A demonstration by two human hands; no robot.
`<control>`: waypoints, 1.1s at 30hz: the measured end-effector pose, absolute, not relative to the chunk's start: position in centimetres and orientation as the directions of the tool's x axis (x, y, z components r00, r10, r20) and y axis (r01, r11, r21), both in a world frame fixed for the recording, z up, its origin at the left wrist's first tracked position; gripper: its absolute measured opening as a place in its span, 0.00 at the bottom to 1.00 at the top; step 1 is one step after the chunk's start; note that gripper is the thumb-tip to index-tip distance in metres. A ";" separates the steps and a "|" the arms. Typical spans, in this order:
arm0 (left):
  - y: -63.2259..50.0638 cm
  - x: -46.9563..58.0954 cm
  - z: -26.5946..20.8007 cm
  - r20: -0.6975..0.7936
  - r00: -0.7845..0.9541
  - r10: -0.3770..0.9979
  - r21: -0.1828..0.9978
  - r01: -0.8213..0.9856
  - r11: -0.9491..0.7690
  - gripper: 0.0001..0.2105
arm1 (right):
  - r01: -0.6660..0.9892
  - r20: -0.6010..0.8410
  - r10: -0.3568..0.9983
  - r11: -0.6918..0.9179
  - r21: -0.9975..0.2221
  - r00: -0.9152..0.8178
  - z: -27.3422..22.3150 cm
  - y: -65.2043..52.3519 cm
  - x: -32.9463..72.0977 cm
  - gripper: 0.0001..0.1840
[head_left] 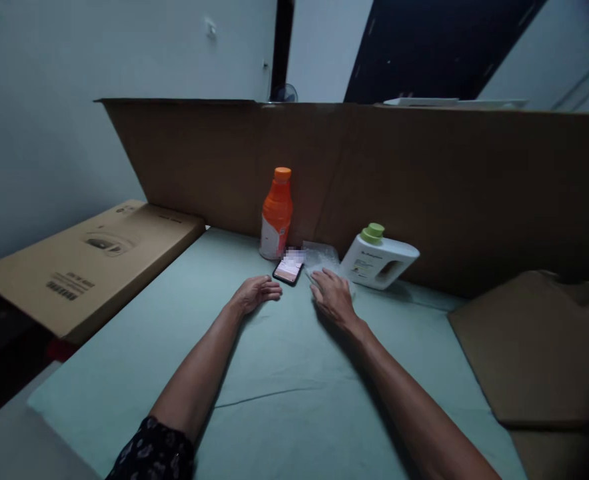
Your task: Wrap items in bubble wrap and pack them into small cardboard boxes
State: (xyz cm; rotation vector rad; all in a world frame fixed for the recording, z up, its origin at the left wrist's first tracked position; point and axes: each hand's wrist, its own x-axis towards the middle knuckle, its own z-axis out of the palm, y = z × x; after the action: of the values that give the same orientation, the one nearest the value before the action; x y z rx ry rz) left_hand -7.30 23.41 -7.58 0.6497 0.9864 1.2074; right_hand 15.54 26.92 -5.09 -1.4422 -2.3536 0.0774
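My left hand (257,293) rests on its side on the pale green cloth, fingers stretched out and slightly curled, holding nothing. Just beyond its fingertips lies a phone (288,270) with a lit screen, partly blurred out. My right hand (333,297) is palm down with fingers spread, its fingertips at the near edge of a clear plastic bag (320,253). The hand hides part of the bag. Behind the phone stands an orange and white bottle (277,213). Right of my right hand, a white jug with a green cap (379,260) leans tilted to the left.
A tall cardboard panel (214,153) closes off the back of the cloth-covered table (274,427). On the left lies a flat printed cardboard box (99,260). Folded cardboard (534,353) sits along the right side.
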 end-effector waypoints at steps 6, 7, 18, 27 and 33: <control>23.0 -6.6 -7.3 -0.195 -0.139 0.971 0.954 -0.255 0.155 0.12 | 0.733 0.343 0.764 0.634 -0.245 -0.546 -8.6 17.0 15.3 0.17; 22.4 -6.2 -7.3 -0.171 -0.159 0.972 0.970 -0.198 0.138 0.12 | 0.726 0.324 0.767 0.635 -0.264 -0.553 -9.0 14.7 15.6 0.18; 13.1 -2.7 -11.3 0.237 0.392 0.889 0.577 0.680 -0.453 0.23 | 0.820 0.370 0.847 0.494 -0.287 -0.381 -0.3 -3.3 26.3 0.12; 6.2 -3.6 -15.7 0.322 0.524 0.789 0.226 0.767 -0.601 0.26 | 0.958 0.469 0.879 0.055 -0.281 0.087 9.4 -10.3 40.2 0.15; 3.8 -5.1 -19.0 0.297 0.593 0.749 0.237 0.714 -0.659 0.23 | 0.873 0.183 0.980 0.025 -0.487 0.074 12.0 -7.9 45.3 0.17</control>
State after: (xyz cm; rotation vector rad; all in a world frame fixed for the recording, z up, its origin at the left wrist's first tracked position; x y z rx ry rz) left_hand -5.06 3.84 -19.03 2.7202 1.2523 0.5739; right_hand 45.32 -7.88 12.05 -1.8803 -1.8320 0.2954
